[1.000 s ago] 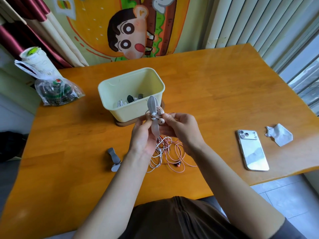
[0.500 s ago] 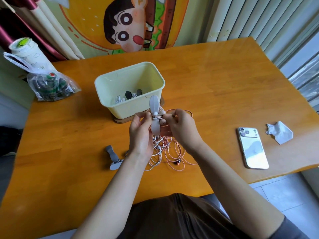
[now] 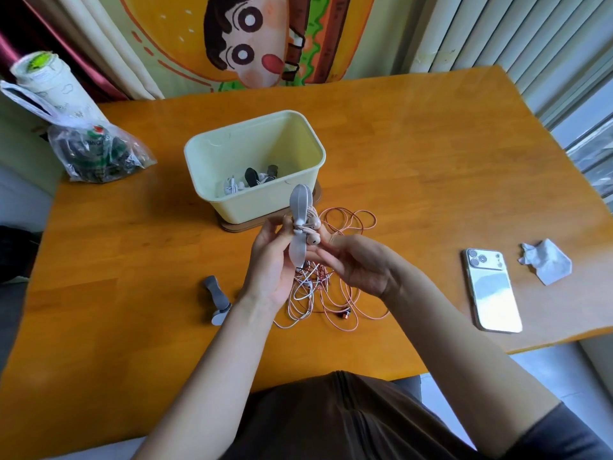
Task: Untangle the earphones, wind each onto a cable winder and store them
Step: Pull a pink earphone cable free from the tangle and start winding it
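Loops of the pink cord [image 3: 320, 282] have swung out beside the bin [image 3: 205, 154] on my orange table [image 3: 431, 161], by the cartoon curtain [image 3: 252, 38]. Wound earphones [image 3: 252, 179] lie in the bin. My left hand [image 3: 272, 260] grips the winder [image 3: 298, 249] just before it, upright, long axis binward. I can't tell what the right hand [image 3: 361, 267] grips.

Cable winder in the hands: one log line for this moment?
left hand grips grey cable winder | right hand pinches cable of pink earphones | stage: partly wound
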`<control>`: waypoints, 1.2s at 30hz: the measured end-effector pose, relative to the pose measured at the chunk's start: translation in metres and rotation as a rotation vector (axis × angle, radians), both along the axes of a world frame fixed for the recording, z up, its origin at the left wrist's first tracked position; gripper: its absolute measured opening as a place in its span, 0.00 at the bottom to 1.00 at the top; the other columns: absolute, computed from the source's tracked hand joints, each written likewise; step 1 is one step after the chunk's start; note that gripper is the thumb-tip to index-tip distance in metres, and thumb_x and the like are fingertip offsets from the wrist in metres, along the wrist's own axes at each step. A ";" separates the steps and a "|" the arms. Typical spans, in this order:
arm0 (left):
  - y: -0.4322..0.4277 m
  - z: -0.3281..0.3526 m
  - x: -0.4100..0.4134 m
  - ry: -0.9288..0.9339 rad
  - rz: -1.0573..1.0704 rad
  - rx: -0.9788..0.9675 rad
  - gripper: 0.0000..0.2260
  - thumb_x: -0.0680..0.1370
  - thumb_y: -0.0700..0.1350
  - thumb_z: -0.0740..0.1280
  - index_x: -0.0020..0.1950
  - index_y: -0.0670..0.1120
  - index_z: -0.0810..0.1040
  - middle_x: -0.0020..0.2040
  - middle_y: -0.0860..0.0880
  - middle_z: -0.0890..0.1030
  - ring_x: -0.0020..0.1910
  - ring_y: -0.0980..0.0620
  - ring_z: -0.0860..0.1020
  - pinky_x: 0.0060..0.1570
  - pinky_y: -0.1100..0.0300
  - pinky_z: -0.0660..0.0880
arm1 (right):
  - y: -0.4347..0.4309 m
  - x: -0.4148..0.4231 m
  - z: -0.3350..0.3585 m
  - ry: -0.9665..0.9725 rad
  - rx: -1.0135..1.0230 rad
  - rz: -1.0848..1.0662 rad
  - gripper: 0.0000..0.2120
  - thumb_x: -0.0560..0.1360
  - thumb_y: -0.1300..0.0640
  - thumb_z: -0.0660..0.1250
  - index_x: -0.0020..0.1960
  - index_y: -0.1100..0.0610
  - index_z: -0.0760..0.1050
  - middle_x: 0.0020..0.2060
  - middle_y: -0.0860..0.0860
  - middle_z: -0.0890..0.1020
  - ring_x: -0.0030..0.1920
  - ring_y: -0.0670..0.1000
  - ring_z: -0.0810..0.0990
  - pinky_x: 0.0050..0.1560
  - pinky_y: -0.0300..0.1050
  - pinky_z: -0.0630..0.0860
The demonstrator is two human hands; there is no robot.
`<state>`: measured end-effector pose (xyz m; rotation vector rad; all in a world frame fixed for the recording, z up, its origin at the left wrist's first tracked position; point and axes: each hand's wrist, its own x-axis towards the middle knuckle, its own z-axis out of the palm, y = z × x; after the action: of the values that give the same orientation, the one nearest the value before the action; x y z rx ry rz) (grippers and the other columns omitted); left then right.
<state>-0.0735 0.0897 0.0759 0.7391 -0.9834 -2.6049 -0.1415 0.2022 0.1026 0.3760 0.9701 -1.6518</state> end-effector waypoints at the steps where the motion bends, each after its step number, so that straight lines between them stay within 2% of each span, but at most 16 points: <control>1: -0.001 -0.002 -0.001 0.009 -0.003 0.019 0.08 0.81 0.35 0.56 0.46 0.42 0.71 0.39 0.44 0.83 0.35 0.51 0.81 0.33 0.62 0.77 | -0.001 0.001 -0.003 0.053 0.021 0.011 0.10 0.79 0.64 0.58 0.46 0.64 0.77 0.37 0.58 0.84 0.35 0.51 0.85 0.32 0.33 0.79; 3: -0.004 -0.004 -0.002 0.015 0.008 0.037 0.07 0.81 0.34 0.56 0.47 0.41 0.71 0.39 0.44 0.83 0.36 0.52 0.80 0.34 0.63 0.77 | -0.005 0.004 -0.009 0.277 0.097 0.029 0.07 0.78 0.63 0.61 0.44 0.62 0.75 0.34 0.55 0.84 0.33 0.47 0.83 0.34 0.34 0.80; 5: -0.004 -0.005 -0.004 -0.023 0.037 0.001 0.06 0.81 0.36 0.56 0.50 0.42 0.73 0.39 0.46 0.83 0.36 0.53 0.80 0.38 0.63 0.78 | -0.010 0.005 -0.014 0.509 0.169 -0.009 0.04 0.77 0.63 0.64 0.43 0.60 0.72 0.32 0.54 0.83 0.32 0.47 0.82 0.36 0.37 0.80; 8: -0.002 -0.009 -0.007 -0.126 0.087 -0.073 0.08 0.82 0.42 0.58 0.57 0.42 0.75 0.47 0.45 0.81 0.44 0.51 0.79 0.45 0.60 0.77 | -0.015 0.000 -0.019 0.658 0.240 -0.034 0.05 0.76 0.61 0.66 0.43 0.60 0.71 0.35 0.56 0.79 0.33 0.47 0.79 0.39 0.39 0.79; 11: -0.004 -0.010 -0.012 -0.190 0.144 -0.097 0.10 0.81 0.42 0.60 0.61 0.40 0.73 0.52 0.42 0.80 0.50 0.48 0.79 0.45 0.60 0.78 | -0.018 -0.006 -0.027 0.788 0.342 0.076 0.06 0.77 0.58 0.65 0.43 0.59 0.76 0.36 0.54 0.76 0.37 0.49 0.74 0.43 0.43 0.73; 13: -0.009 -0.010 -0.016 -0.223 0.180 -0.120 0.10 0.81 0.41 0.61 0.60 0.40 0.74 0.55 0.41 0.80 0.54 0.45 0.78 0.51 0.56 0.79 | -0.020 -0.010 -0.030 0.973 0.468 0.123 0.04 0.77 0.60 0.66 0.48 0.59 0.78 0.38 0.51 0.78 0.40 0.49 0.75 0.42 0.38 0.72; 16: -0.018 -0.009 -0.021 -0.278 0.243 -0.191 0.04 0.80 0.40 0.63 0.54 0.43 0.74 0.56 0.41 0.80 0.59 0.41 0.78 0.62 0.46 0.74 | -0.026 -0.010 -0.029 1.330 0.693 0.072 0.12 0.77 0.68 0.61 0.59 0.61 0.74 0.50 0.52 0.76 0.46 0.47 0.74 0.39 0.25 0.69; 18: -0.021 -0.006 -0.026 -0.278 0.283 -0.249 0.02 0.80 0.39 0.64 0.51 0.45 0.73 0.51 0.45 0.81 0.56 0.45 0.80 0.61 0.47 0.74 | -0.031 -0.006 -0.024 1.489 0.671 0.023 0.12 0.77 0.66 0.61 0.61 0.61 0.71 0.52 0.52 0.74 0.46 0.47 0.74 0.43 0.27 0.70; 21: -0.026 -0.002 -0.035 -0.273 0.332 -0.291 0.05 0.80 0.39 0.64 0.49 0.48 0.71 0.49 0.49 0.81 0.50 0.53 0.80 0.53 0.55 0.76 | -0.045 0.002 -0.023 1.469 0.512 0.155 0.17 0.76 0.55 0.67 0.62 0.57 0.66 0.51 0.50 0.77 0.44 0.48 0.78 0.44 0.41 0.77; 23: -0.032 -0.002 -0.041 -0.293 0.347 -0.308 0.05 0.79 0.40 0.65 0.49 0.49 0.71 0.51 0.49 0.80 0.52 0.52 0.79 0.53 0.54 0.76 | -0.054 0.001 -0.024 1.429 0.467 0.193 0.22 0.74 0.52 0.70 0.63 0.56 0.64 0.50 0.49 0.79 0.43 0.48 0.80 0.43 0.43 0.79; 25: -0.039 -0.004 -0.046 -0.303 0.343 -0.322 0.05 0.79 0.40 0.65 0.49 0.49 0.71 0.51 0.49 0.80 0.51 0.52 0.79 0.52 0.54 0.75 | -0.064 -0.008 -0.024 1.473 0.493 0.138 0.21 0.74 0.53 0.71 0.62 0.55 0.65 0.45 0.46 0.79 0.41 0.46 0.80 0.41 0.42 0.78; 28: -0.055 -0.004 -0.054 -0.287 0.293 -0.379 0.05 0.80 0.39 0.64 0.49 0.49 0.70 0.48 0.50 0.79 0.45 0.55 0.79 0.43 0.59 0.75 | -0.079 -0.027 -0.023 1.519 0.510 0.096 0.17 0.74 0.55 0.71 0.60 0.54 0.70 0.37 0.41 0.79 0.36 0.39 0.78 0.36 0.31 0.74; 30: -0.068 -0.001 -0.061 -0.272 0.264 -0.453 0.04 0.80 0.39 0.63 0.51 0.46 0.70 0.47 0.51 0.78 0.43 0.57 0.78 0.43 0.63 0.76 | -0.090 -0.039 -0.020 1.502 0.487 0.096 0.16 0.73 0.55 0.71 0.59 0.53 0.73 0.35 0.41 0.79 0.35 0.38 0.78 0.34 0.27 0.71; 33: -0.092 -0.002 -0.066 -0.349 0.183 -0.827 0.08 0.80 0.40 0.63 0.57 0.41 0.69 0.50 0.53 0.75 0.48 0.57 0.76 0.47 0.72 0.71 | -0.108 -0.065 -0.016 1.544 0.491 0.080 0.15 0.74 0.55 0.70 0.58 0.56 0.74 0.35 0.45 0.80 0.37 0.43 0.78 0.34 0.26 0.68; 34: -0.099 -0.006 -0.064 -0.386 0.141 -0.990 0.09 0.80 0.42 0.64 0.58 0.41 0.70 0.52 0.51 0.75 0.50 0.56 0.75 0.48 0.71 0.71 | -0.116 -0.075 -0.016 1.559 0.504 0.089 0.15 0.74 0.55 0.70 0.59 0.57 0.74 0.36 0.47 0.81 0.36 0.45 0.78 0.34 0.26 0.67; 36: -0.111 -0.017 -0.058 -0.476 -0.003 -1.323 0.10 0.79 0.45 0.66 0.57 0.43 0.74 0.53 0.48 0.76 0.54 0.50 0.73 0.52 0.59 0.70 | -0.131 -0.099 -0.023 1.584 0.578 0.153 0.17 0.74 0.57 0.69 0.61 0.60 0.73 0.40 0.52 0.83 0.39 0.50 0.79 0.34 0.31 0.66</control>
<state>-0.1311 -0.0216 0.0585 0.8791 -2.3539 -1.1955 -0.2408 0.0713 0.0798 -0.8029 2.5445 -1.2881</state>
